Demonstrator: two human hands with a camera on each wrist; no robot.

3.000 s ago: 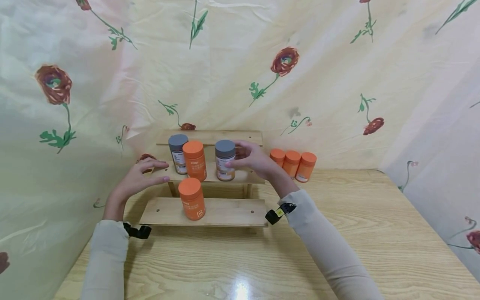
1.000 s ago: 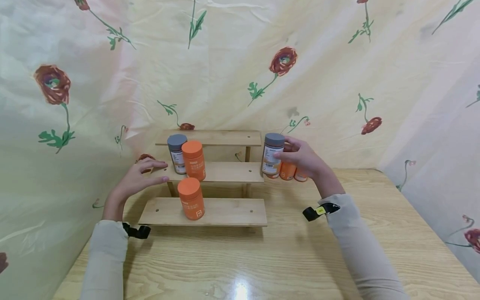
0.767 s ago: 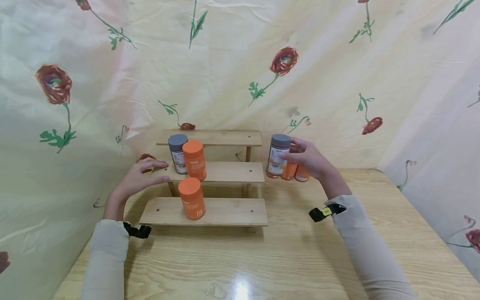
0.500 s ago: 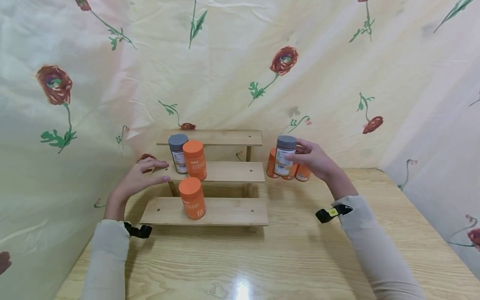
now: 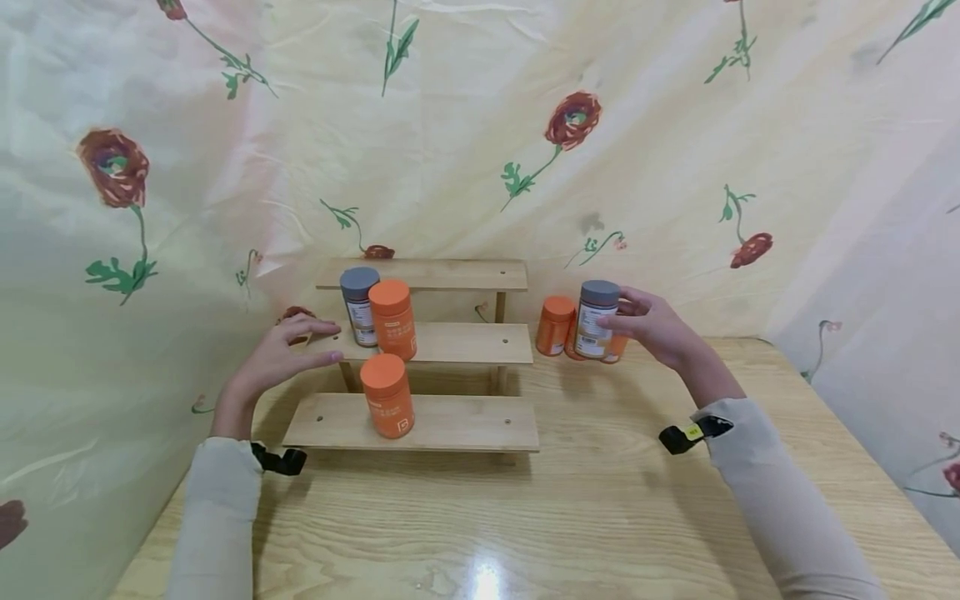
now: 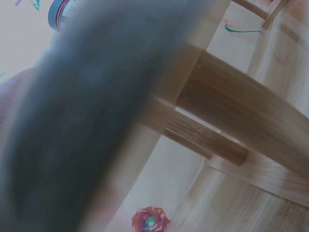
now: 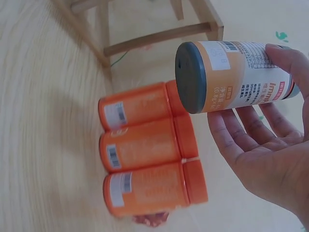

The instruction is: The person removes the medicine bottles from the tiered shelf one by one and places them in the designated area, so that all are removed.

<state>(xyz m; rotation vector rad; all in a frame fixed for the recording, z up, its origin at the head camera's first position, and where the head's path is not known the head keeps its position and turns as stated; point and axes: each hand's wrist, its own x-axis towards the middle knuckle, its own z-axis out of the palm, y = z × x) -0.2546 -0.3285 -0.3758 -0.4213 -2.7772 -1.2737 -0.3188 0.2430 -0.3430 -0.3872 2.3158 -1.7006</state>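
Note:
My right hand (image 5: 656,327) holds a grey-lidded supplement bottle (image 5: 597,321) upright between thumb and fingers, in front of three orange bottles. In the right wrist view the bottle (image 7: 236,75) is off the table, apart from those orange bottles (image 7: 145,145). My left hand (image 5: 277,357) is at the left end of the middle shelf, thumb and fingers apart, with no bottle in it. Near its fingertips, another grey-lidded bottle (image 5: 360,308) and an orange bottle (image 5: 393,321) stand on that shelf. Something dark and blurred covers much of the left wrist view.
A three-tier wooden rack (image 5: 472,342) stands on the wood-grain table (image 5: 420,517). Its lowest shelf bears one orange bottle (image 5: 387,396). Behind the rack and the three orange bottles hangs a flowered cloth (image 5: 450,150), which also borders the left side.
My right hand has carried the grey-lidded bottle from the middle shelf rightward, past the rack's end, to in front of the orange bottles. My left hand has stayed in place.

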